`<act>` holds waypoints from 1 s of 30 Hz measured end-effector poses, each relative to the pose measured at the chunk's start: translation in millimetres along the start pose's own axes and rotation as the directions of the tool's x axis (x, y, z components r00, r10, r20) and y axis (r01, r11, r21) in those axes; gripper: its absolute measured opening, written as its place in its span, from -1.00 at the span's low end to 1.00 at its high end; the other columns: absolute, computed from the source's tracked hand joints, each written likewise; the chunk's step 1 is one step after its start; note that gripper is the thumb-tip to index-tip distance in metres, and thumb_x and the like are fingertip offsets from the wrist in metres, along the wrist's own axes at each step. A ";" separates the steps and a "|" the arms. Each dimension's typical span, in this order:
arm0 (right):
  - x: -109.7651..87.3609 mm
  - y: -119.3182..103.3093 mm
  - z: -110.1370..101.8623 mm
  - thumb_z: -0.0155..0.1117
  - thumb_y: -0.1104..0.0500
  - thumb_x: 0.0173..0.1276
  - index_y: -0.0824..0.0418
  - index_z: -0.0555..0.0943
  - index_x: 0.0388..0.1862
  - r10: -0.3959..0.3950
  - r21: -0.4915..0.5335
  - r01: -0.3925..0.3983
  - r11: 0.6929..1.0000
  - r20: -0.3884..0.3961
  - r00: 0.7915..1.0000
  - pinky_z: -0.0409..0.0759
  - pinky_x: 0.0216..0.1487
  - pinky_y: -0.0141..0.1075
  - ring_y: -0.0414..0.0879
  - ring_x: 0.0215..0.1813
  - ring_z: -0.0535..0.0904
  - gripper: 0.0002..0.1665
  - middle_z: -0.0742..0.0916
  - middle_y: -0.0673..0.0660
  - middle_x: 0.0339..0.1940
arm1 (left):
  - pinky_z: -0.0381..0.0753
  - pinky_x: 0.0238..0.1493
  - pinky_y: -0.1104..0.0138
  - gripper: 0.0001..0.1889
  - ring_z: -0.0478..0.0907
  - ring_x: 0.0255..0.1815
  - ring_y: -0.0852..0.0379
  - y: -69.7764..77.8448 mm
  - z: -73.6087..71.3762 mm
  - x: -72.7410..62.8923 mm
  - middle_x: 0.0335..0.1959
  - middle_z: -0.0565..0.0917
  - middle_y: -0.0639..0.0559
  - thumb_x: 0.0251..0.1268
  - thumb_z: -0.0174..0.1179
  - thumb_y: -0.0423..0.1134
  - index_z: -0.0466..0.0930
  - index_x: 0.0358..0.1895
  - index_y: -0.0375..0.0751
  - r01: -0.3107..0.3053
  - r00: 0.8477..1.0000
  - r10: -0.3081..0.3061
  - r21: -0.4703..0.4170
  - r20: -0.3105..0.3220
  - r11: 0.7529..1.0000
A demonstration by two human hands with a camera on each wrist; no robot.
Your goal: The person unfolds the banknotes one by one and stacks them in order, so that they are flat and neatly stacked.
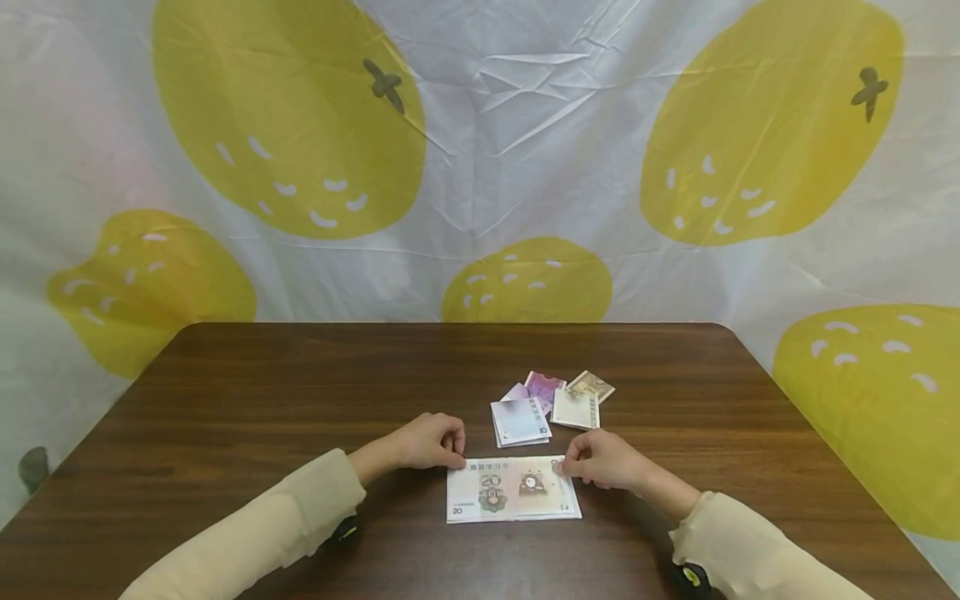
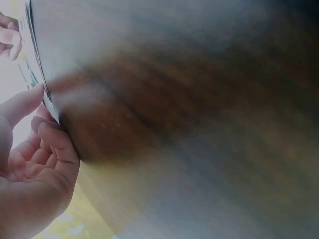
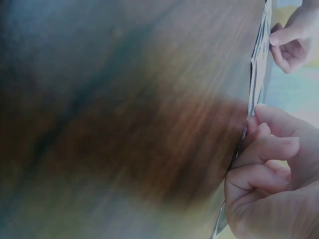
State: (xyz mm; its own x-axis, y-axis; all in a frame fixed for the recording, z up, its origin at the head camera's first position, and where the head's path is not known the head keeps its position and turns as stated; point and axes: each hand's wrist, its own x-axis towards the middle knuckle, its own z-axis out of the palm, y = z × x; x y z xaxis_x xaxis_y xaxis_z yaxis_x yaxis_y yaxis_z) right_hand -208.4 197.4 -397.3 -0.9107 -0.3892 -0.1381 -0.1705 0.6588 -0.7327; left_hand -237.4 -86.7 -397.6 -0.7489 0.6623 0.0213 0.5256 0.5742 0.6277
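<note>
Flat on the table, near its front, lies a small stack of banknotes point(image 1: 513, 492) with a 20 note on top. The left hand point(image 1: 429, 440) pinches the stack's upper left corner between thumb and curled fingers; its thumb point(image 2: 25, 104) presses the paper edge in the left wrist view. At the upper right corner, the right hand point(image 1: 606, 461) pinches the notes too, and the right wrist view shows its thumb point(image 3: 279, 119) against the layered edges. Just beyond the stack are a folded bluish-white note point(image 1: 521, 421) and a folded pale note point(image 1: 576, 409).
Behind the folded notes lie a pink-purple note point(image 1: 544, 387) and a brownish note point(image 1: 592, 385), partly overlapped. The brown wooden table point(image 1: 300, 383) has rounded far corners. A white curtain point(image 1: 525, 150) with yellow lemon prints hangs behind the far edge.
</note>
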 end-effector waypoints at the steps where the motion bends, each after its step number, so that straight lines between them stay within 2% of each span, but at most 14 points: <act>1: 0.0 -0.1 0.1 0.29 0.15 0.09 0.20 0.48 -0.62 -0.003 -0.006 0.003 1.000 -0.001 1.000 0.17 -0.77 -0.43 -0.27 -0.80 0.19 -0.78 0.40 -0.05 -0.81 | 0.26 -0.63 0.45 -0.82 0.27 -0.70 0.32 0.1 -0.1 0.1 -0.74 0.36 0.19 -0.08 0.29 -0.34 0.43 -0.58 -0.16 0.000 1.000 0.000 0.001 0.000 1.000; 7: 0.0 1.0 -0.7 0.26 0.18 0.10 0.20 0.49 -0.62 0.000 0.010 0.000 1.000 0.002 1.000 0.19 -0.76 -0.43 -0.26 -0.79 0.21 -0.81 0.41 -0.04 -0.80 | 0.28 -0.63 0.45 -0.83 0.29 -0.69 0.31 -0.9 -0.6 0.9 -0.73 0.38 0.17 -0.05 0.28 -0.32 0.43 -0.55 -0.15 0.030 1.000 -0.030 -0.017 0.004 0.999; 12: 1.0 3.4 -3.2 0.24 0.17 0.13 0.24 0.51 -0.57 -0.002 0.071 0.003 0.997 -0.016 1.000 0.20 -0.76 -0.42 -0.25 -0.78 0.22 -0.81 0.43 -0.02 -0.78 | 0.28 -0.63 0.44 -0.84 0.30 -0.69 0.30 -2.1 -1.8 0.9 -0.72 0.40 0.16 -0.01 0.27 -0.28 0.43 -0.51 -0.14 0.054 0.998 -0.054 -0.049 -0.011 0.997; 18: 5.2 3.3 -10.0 0.24 0.07 0.15 0.34 0.51 -0.50 0.008 0.172 0.006 0.985 -0.082 0.997 0.20 -0.73 -0.41 -0.22 -0.74 0.24 -0.69 0.43 0.00 -0.75 | 0.33 -0.59 0.41 -0.88 0.35 -0.68 0.28 -0.3 -5.1 3.4 -0.69 0.44 0.16 0.06 0.22 -0.27 0.45 -0.47 -0.14 0.025 0.996 -0.029 -0.049 -0.088 0.999; 23: 10.7 2.3 -17.6 0.22 0.14 0.17 0.41 0.52 -0.39 0.035 0.241 -0.010 0.970 -0.102 0.994 0.22 -0.71 -0.41 -0.22 -0.73 0.24 -0.71 0.43 0.01 -0.74 | 0.38 -0.49 0.40 -0.90 0.38 -0.55 0.25 1.2 -7.4 10.4 -0.59 0.46 0.16 0.08 0.21 -0.26 0.49 -0.39 -0.18 0.003 0.991 -0.006 -0.025 -0.137 1.000; 27: 17.3 4.4 -22.7 0.20 0.18 0.17 0.42 0.53 -0.34 0.050 0.251 -0.020 0.968 -0.114 0.992 0.22 -0.71 -0.41 -0.23 -0.73 0.23 -0.74 0.44 0.02 -0.73 | 0.39 -0.43 0.40 -0.88 0.40 -0.49 0.24 0.5 -8.2 17.4 -0.55 0.48 0.15 0.08 0.20 -0.27 0.50 -0.33 -0.22 -0.007 0.988 0.006 -0.010 -0.156 1.000; 30: 22.6 7.6 -24.4 0.20 0.19 0.17 0.40 0.54 -0.35 0.060 0.242 -0.031 0.970 -0.114 0.992 0.21 -0.71 -0.42 -0.23 -0.74 0.23 -0.76 0.45 0.02 -0.73 | 0.39 -0.43 0.40 -0.86 0.40 -0.49 0.23 -0.1 -9.3 23.6 -0.54 0.48 0.14 0.09 0.20 -0.27 0.51 -0.30 -0.23 0.008 0.987 -0.008 -0.002 -0.158 1.000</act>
State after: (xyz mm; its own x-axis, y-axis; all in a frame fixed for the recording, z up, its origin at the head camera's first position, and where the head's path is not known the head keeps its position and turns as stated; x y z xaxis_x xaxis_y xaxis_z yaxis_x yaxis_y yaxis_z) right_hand -239.4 209.3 -389.7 -0.9562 -0.2730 -0.1052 -0.0459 0.4950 -0.8677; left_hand -258.9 -75.6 -389.9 -0.8076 0.5731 0.1390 0.5187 0.5783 0.6297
